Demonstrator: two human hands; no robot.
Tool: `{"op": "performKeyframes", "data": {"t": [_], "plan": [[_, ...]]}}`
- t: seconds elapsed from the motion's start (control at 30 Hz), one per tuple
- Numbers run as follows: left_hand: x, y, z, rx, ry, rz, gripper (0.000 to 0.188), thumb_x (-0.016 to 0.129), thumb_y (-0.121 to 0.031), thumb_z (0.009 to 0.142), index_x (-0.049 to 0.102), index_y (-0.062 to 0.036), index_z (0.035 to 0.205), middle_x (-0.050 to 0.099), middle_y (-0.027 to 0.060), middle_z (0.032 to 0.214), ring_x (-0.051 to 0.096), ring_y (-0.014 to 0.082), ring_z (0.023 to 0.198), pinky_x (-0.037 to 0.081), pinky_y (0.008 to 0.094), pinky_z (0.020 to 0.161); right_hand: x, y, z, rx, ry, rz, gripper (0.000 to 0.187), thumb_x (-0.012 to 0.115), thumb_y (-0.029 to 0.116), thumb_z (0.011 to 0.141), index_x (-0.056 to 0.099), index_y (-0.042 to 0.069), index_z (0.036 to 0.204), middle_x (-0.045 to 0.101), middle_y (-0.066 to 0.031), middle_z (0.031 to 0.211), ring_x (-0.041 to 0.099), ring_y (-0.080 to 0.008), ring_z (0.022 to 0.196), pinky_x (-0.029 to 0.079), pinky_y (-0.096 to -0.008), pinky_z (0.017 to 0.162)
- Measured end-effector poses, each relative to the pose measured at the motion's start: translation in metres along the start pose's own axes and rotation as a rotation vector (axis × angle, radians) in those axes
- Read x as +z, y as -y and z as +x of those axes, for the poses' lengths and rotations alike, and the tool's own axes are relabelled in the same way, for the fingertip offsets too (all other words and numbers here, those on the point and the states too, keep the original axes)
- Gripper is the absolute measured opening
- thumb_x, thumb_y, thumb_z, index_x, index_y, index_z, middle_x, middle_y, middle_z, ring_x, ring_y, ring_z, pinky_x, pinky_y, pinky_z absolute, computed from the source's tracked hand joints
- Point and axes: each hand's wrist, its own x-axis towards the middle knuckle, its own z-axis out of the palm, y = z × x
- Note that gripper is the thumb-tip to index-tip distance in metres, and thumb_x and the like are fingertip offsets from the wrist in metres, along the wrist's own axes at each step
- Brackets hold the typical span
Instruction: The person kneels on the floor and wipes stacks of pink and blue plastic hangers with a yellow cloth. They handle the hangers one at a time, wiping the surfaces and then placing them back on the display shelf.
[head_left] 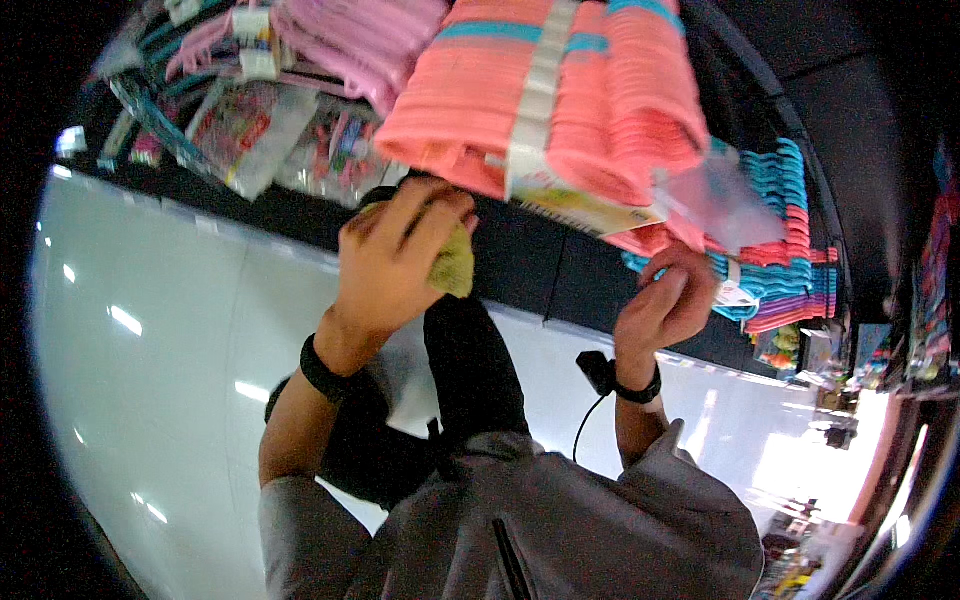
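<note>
My left hand (393, 262) is closed around a yellow-green cloth (453, 266), pressed against the dark shelf edge just under a big bundle of coral-pink plastic hangers (560, 90) bound with a white band. My right hand (668, 300) is raised beneath the bundle's right end, fingers curled at its lower edge beside a clear plastic wrap and paper label (590, 208); whether it grips the bundle is hard to tell. Both wrists carry black bands, and a small black device with a cable (597, 372) hangs by the right wrist.
Pink hangers (350, 40) and bagged colourful goods (250, 130) lie on the shelf at the upper left. Teal, coral and purple hanger stacks (780, 250) sit to the right. Glossy white floor (150, 330) spreads below, with more stocked shelves at the far right.
</note>
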Motion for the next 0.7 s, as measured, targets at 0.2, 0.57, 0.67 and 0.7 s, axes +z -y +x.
{"op": "performKeyframes", "data": {"t": [0.2, 0.57, 0.67, 0.7], "plan": [[0.076, 0.06, -0.098, -0.165, 0.54, -0.12, 0.036, 0.073, -0.012, 0.071, 0.064, -0.011, 0.106, 0.068, 0.0106, 0.096, 0.069, 0.0322, 0.081, 0.057, 0.0404, 0.068, 0.056, -0.078, -0.128, 0.162, 1.145, -0.249, 0.048, 0.071, 0.018, 0.087, 0.057, -0.002, 0.127, 0.055, -0.0218, 0.135, 0.052, -0.0385, 0.126, 0.042, -0.0459, 0.105], [0.105, 0.086, -0.125, -0.199, 0.724, 0.054, 0.01, 0.069, -0.016, 0.08, 0.073, -0.0137, 0.089, 0.072, 0.0098, 0.091, 0.073, 0.0271, 0.086, 0.058, 0.0386, 0.071, 0.143, -0.363, -0.116, 0.235, 0.841, -0.787, 0.065, 0.061, 0.038, 0.093, 0.041, -0.003, 0.14, 0.047, -0.0257, 0.14, 0.044, -0.0418, 0.131, 0.034, -0.0495, 0.11], [0.113, 0.091, -0.125, -0.228, 0.742, -0.02, 0.011, 0.068, -0.015, 0.08, 0.073, -0.0119, 0.089, 0.072, 0.0104, 0.091, 0.073, 0.028, 0.085, 0.058, 0.041, 0.07, 0.154, -0.381, -0.122, 0.277, 0.844, -0.828, 0.06, 0.061, 0.034, 0.092, 0.043, -0.003, 0.136, 0.05, -0.025, 0.135, 0.047, -0.0402, 0.127, 0.036, -0.0483, 0.107], [0.11, 0.091, -0.123, -0.229, 0.752, -0.023, 0.011, 0.068, -0.014, 0.08, 0.073, -0.0111, 0.089, 0.072, 0.0109, 0.091, 0.072, 0.0288, 0.085, 0.058, 0.0417, 0.069, 0.154, -0.384, -0.123, 0.296, 0.839, -0.849, 0.058, 0.061, 0.033, 0.092, 0.043, -0.002, 0.135, 0.051, -0.0248, 0.133, 0.048, -0.0397, 0.126, 0.037, -0.048, 0.106]]}}
